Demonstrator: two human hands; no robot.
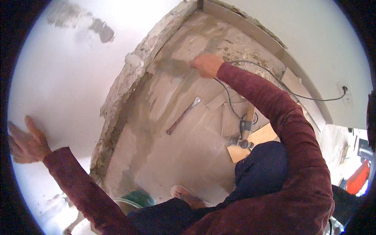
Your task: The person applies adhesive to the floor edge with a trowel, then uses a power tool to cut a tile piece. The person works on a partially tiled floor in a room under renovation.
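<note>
My left hand (29,143) rests open against the white wall (70,90), fingers spread. Out over the far part of the dusty floor, my right hand (207,65) is closed. From its left side extends a flat grey-brown blur (172,67) that looks like a trowel blade; motion smears it, and the handle is hidden in my fist. On the floor between my arms lies a chisel (183,116) with a pale tip. A hammer (244,135) with a wooden handle lies by my knee, close to a black cable (231,100).
A broken, rough wall edge (135,74) runs along the left of the floor. Rubble (250,58) lies at the far right, and loose tile pieces (231,121) lie near the hammer. The cable runs to a wall socket (345,91). A green bucket (141,197) stands at the lower left.
</note>
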